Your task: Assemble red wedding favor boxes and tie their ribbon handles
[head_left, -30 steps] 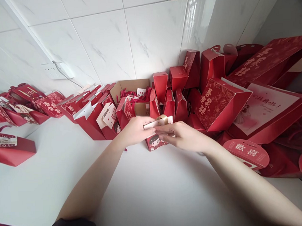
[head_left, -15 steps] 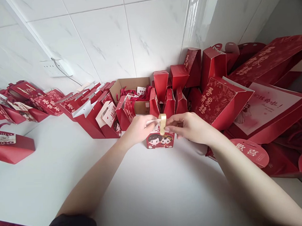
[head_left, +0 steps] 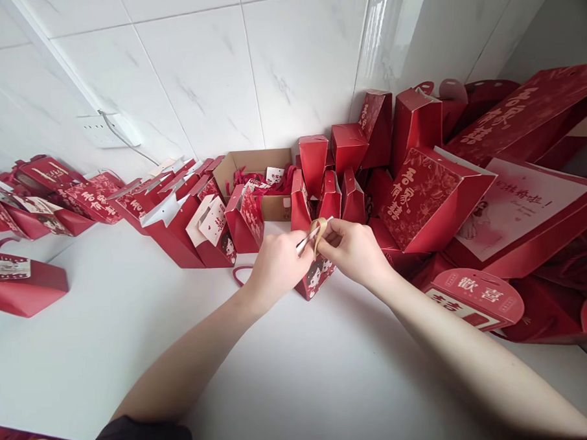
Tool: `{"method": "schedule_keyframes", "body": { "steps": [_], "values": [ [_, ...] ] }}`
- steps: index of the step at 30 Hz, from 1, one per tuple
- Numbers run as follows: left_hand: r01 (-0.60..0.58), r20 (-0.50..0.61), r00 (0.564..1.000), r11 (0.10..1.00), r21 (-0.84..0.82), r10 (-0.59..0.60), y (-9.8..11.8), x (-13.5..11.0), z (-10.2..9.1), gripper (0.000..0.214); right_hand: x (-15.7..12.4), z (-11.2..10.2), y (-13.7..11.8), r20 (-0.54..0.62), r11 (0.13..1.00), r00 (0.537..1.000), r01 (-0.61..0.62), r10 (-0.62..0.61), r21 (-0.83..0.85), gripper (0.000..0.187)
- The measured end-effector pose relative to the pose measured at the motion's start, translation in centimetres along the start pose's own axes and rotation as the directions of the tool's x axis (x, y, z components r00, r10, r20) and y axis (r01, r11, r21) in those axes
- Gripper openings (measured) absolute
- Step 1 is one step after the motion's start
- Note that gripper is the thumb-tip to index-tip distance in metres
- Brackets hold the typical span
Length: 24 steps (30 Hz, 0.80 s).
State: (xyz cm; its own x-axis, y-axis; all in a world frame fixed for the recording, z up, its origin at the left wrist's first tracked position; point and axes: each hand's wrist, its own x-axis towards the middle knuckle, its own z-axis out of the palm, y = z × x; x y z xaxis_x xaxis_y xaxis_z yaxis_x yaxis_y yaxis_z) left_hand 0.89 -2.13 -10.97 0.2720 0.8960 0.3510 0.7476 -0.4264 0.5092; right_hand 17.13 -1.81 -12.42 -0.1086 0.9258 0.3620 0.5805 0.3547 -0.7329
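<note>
A small red gift box [head_left: 316,280] with cartoon faces stands on the white table, now turned at an angle to me. A looped gold ribbon [head_left: 322,228] rises at its top. My right hand [head_left: 357,251] is closed, thumb and fingers pinching the ribbon. My left hand [head_left: 280,265] is closed at the top of the box, beside a white edge [head_left: 303,245] that looks like a tag or the box's upper flap; its fingertips are partly hidden. Left of that wrist a thin red cord [head_left: 237,274] curves over the table.
Behind the box, an open cardboard box [head_left: 233,167] holds red ribbons and tags. Red gift boxes [head_left: 313,155] stand along the tiled wall. Larger red boxes [head_left: 431,201] pile up on the right. More red boxes [head_left: 175,235] line the left, with one lone box [head_left: 29,290] nearer.
The small gift box has been turned, so its front now faces obliquely. Both hands have shifted round its top, and the gold ribbon has twisted from hanging flat to a loop.
</note>
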Motion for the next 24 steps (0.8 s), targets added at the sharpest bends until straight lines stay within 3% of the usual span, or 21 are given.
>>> {"method": "schedule_keyframes", "body": {
  "steps": [5,9,12,14,16,18,21,24],
  "values": [
    [0.009,0.024,1.000,0.997,-0.082,-0.007,0.0,0.3,-0.3,0.032,-0.4,0.7,0.6,-0.046,0.939,0.975,0.194,-0.215,-0.283,0.009],
    [0.010,0.052,0.999,0.995,-0.097,-0.005,-0.3,0.7,-0.5,0.032,-0.4,0.6,0.6,-0.011,0.879,0.959,0.256,-0.284,-0.402,0.016],
    [-0.001,0.053,0.999,0.995,-0.097,0.006,-0.7,1.0,-0.7,0.030,-0.1,-0.4,0.4,0.061,0.951,0.972,0.234,-0.226,-0.201,0.011],
    [-0.021,0.066,0.997,0.992,-0.122,0.029,-1.0,1.2,-0.9,0.027,0.3,-1.3,0.2,0.162,0.992,0.980,0.112,-0.119,0.054,0.011],
    [-0.025,0.088,0.995,0.988,-0.153,0.039,-1.2,1.4,-1.1,0.027,0.6,-2.2,0.1,0.284,0.951,0.959,-0.084,-0.004,0.297,0.020],
    [-0.022,0.105,0.994,0.985,-0.173,0.040,-1.3,1.6,-1.2,0.027,0.8,-2.8,0.0,0.382,0.868,0.924,-0.217,0.035,0.447,0.025],
    [-0.027,0.112,0.993,0.985,-0.169,0.046,-1.5,1.7,-1.3,0.026,0.7,-2.9,-0.1,0.431,0.813,0.902,-0.226,-0.034,0.537,0.025],
    [-0.044,0.120,0.991,0.987,-0.154,0.063,-1.7,1.8,-1.3,0.027,0.5,-2.6,0.2,0.410,0.824,0.908,-0.169,-0.082,0.540,0.025]
  ]
}}
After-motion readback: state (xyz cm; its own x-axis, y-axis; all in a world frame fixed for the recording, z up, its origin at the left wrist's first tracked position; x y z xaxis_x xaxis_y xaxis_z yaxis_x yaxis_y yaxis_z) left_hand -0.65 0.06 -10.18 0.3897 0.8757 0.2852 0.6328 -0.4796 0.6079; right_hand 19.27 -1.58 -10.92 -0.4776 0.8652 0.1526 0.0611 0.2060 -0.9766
